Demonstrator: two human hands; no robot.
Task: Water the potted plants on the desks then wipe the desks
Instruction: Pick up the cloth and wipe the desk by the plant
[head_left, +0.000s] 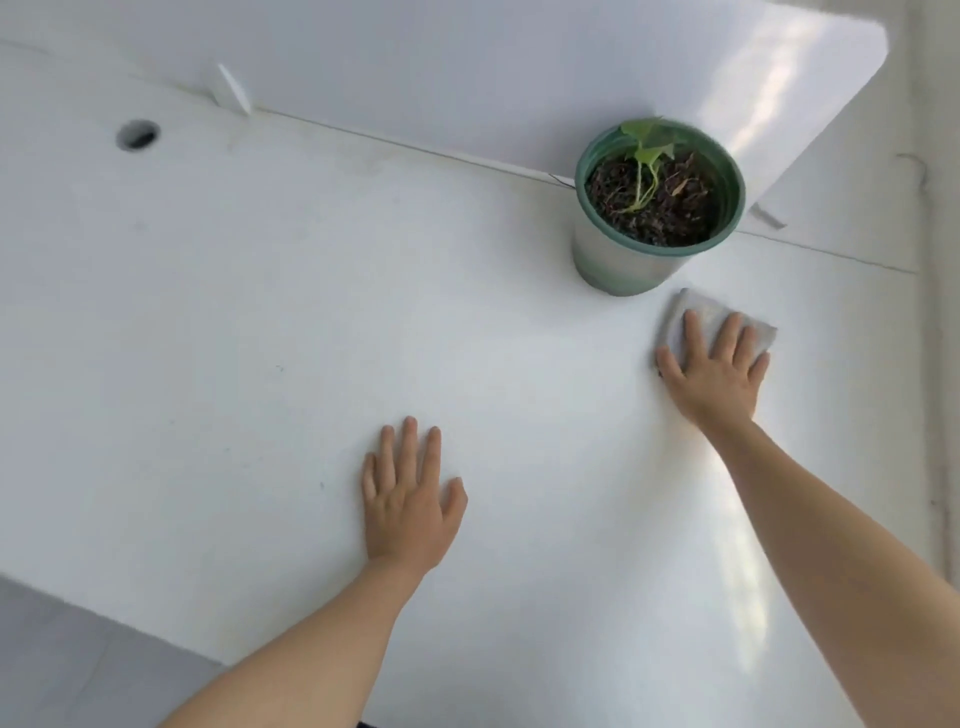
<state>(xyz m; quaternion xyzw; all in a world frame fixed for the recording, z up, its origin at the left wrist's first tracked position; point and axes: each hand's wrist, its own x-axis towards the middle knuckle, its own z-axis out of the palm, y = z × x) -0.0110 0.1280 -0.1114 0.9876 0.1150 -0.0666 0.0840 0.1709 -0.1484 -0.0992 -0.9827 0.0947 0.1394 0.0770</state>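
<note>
- Judging by the cloth at work, the wiping stage is under way. No watering can or bottle is in view, and the dark soil does not prove that the potted plant (657, 197) has had its water.
- The right hand (714, 374) lies flat with fingers spread, pressing a small grey cloth (701, 306) onto the white surface (260, 312). Nothing is gripped or pinched.
- The cloth sits at about 2 o'clock in the view, just beside the pot's base at its 5 o'clock, and appears not to touch it.
- The left hand (408, 504) rests palm down near 6 o'clock, fingers straight and slightly apart, holding nothing. It likely braces the body.
- What is left, as I judge it: the broad stretch from 9 to 12 o'clock shows faint specks, and the patch under the pot is not reachable while the pot stands there.
- The pot is the main obstacle, so a sweep toward 11 o'clock from the cloth could knock it.
- A white divider panel (467, 67) stands along the far edge at 12 o'clock, and a cable hole (136, 135) lies at 10 o'clock.
</note>
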